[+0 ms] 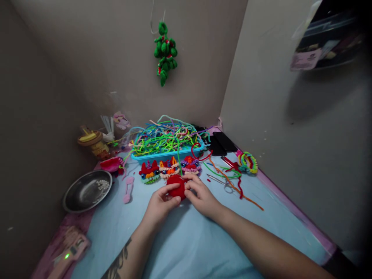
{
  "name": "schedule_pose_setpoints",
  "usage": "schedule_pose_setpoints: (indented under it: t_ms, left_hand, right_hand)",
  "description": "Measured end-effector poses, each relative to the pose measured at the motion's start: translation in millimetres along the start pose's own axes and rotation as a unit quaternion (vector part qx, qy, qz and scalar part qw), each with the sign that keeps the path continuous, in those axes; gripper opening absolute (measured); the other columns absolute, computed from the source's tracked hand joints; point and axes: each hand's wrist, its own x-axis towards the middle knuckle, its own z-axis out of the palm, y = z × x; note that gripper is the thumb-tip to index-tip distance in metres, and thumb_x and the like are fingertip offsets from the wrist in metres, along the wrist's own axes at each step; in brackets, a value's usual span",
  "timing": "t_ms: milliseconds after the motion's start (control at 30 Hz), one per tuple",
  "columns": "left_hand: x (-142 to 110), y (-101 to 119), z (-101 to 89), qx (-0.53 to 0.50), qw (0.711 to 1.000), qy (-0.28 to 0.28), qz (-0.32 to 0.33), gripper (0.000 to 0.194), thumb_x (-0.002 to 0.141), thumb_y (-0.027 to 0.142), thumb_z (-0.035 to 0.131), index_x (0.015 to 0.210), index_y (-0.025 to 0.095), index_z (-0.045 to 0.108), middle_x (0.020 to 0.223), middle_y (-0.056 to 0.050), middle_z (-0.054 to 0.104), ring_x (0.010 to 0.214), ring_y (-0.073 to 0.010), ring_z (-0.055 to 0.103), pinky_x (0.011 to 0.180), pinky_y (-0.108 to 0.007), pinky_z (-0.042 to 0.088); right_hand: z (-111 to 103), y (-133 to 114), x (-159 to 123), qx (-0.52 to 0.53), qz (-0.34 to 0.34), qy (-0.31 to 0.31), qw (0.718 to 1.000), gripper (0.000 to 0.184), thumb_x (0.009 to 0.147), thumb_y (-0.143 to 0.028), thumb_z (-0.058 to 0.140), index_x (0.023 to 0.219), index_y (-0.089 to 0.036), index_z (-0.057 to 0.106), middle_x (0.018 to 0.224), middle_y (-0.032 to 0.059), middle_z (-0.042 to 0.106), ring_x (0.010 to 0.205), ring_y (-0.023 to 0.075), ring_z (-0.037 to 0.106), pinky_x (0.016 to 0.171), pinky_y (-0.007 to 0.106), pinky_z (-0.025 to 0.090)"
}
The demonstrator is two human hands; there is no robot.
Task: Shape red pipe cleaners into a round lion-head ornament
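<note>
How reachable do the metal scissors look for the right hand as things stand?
Probably yes: the scissors lie on the blue cloth close to the right hand, nothing standing between, though it would likely leave the red piece first.

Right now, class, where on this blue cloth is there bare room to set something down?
Left: blue cloth between the pink clip, dark bowl and left forearm. Right: the patch between the orange strand and right forearm. It's crowded between the red piece and blue tray.
</note>
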Motion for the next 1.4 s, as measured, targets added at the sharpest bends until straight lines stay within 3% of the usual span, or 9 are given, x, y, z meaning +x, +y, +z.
schedule_pose_setpoints:
  t_ms: [233,433,600,767,900,1033,1167,1400]
  left_hand:
    - [1.8,-0.9,2.1,0.017,0.999,0.042,0.002,0.058,0.048,0.019,0.083,0.103,0.012,0.066,0.093,-0.011,0.071,0.08,-0.0207,0.065,0.075,-0.031,0.05]
    - [4.2,-3.2,2.6,-0.034,0.996,0.083,-0.008,0.052,0.051,0.021,0.082,0.1,0.011,0.066,0.093,-0.01,0.07,0.072,-0.0158,0.063,0.066,-0.026,0.05]
    - [3.8,3.0,2.6,-0.1,0.987,0.127,-0.022,0.053,0.048,0.019,0.083,0.098,0.012,0.066,0.092,-0.007,0.069,0.067,-0.0114,0.062,0.062,-0.022,0.049]
    - [2.4,5.4,3.4,-0.113,0.986,0.116,-0.04,0.052,0.047,0.017,0.084,0.096,0.013,0.067,0.093,-0.007,0.069,0.07,-0.0127,0.063,0.063,-0.022,0.05]
    - [1.0,5.4,3.8,-0.103,0.989,0.099,-0.048,0.051,0.049,0.017,0.083,0.097,0.013,0.067,0.097,-0.01,0.069,0.069,-0.0132,0.064,0.063,-0.023,0.051]
    - [0.3,5.8,0.1,-0.085,0.992,0.081,-0.044,0.054,0.052,0.019,0.082,0.103,0.015,0.066,0.107,-0.011,0.066,0.075,-0.0166,0.065,0.062,-0.025,0.051]
    - [0.9,4.3,-3.2,-0.085,0.994,0.052,-0.047,0.058,0.052,0.018,0.082,0.108,0.015,0.064,0.102,-0.011,0.068,0.076,-0.0179,0.065,0.062,-0.025,0.05]
    - [0.3,7.4,0.7,-0.115,0.989,0.072,-0.051,0.053,0.054,0.014,0.08,0.104,0.016,0.065,0.106,-0.009,0.066,0.076,-0.0148,0.065,0.062,-0.022,0.051]
  right_hand:
    - [2.7,0.9,0.8,0.009,0.019,0.045,0.999,0.009,0.08,-0.016,0.053,0.074,-0.02,0.058,0.113,0.0073,0.05,0.111,0.0201,0.048,0.095,0.037,0.037]
    - [4.9,4.6,3.2,0.01,0.042,0.059,0.997,0.005,0.078,-0.018,0.058,0.079,-0.02,0.062,0.111,0.007,0.05,0.111,0.0201,0.048,0.096,0.036,0.037]
    - [-2.0,9.1,4.1,-0.026,0.023,0.1,0.994,0.015,0.079,-0.017,0.057,0.092,-0.022,0.064,0.098,0.0056,0.055,0.096,0.0192,0.054,0.085,0.034,0.044]
    - [-7.7,12.6,3.6,-0.109,-0.079,0.081,0.988,0.02,0.081,-0.013,0.054,0.095,-0.023,0.062,0.09,0.0056,0.06,0.091,0.021,0.053,0.081,0.037,0.044]
    - [-8.9,10.3,2.8,-0.144,-0.119,0.042,0.982,0.021,0.082,-0.009,0.047,0.09,-0.022,0.062,0.084,0.0059,0.059,0.086,0.0209,0.053,0.076,0.036,0.046]
    - [-10.2,5.5,2.0,-0.13,-0.12,0.041,0.983,0.019,0.083,-0.011,0.045,0.089,-0.022,0.06,0.083,0.0057,0.059,0.084,0.0202,0.054,0.075,0.035,0.046]
    - [-9.2,3.9,1.9,-0.1,-0.097,0.053,0.989,0.016,0.084,-0.012,0.045,0.086,-0.021,0.058,0.081,0.0047,0.058,0.081,0.0182,0.055,0.074,0.032,0.046]
    - [-5.9,8.3,0.6,-0.147,-0.104,0.015,0.984,0.02,0.081,-0.01,0.048,0.095,-0.022,0.057,0.091,0.0068,0.057,0.089,0.0214,0.053,0.078,0.036,0.045]
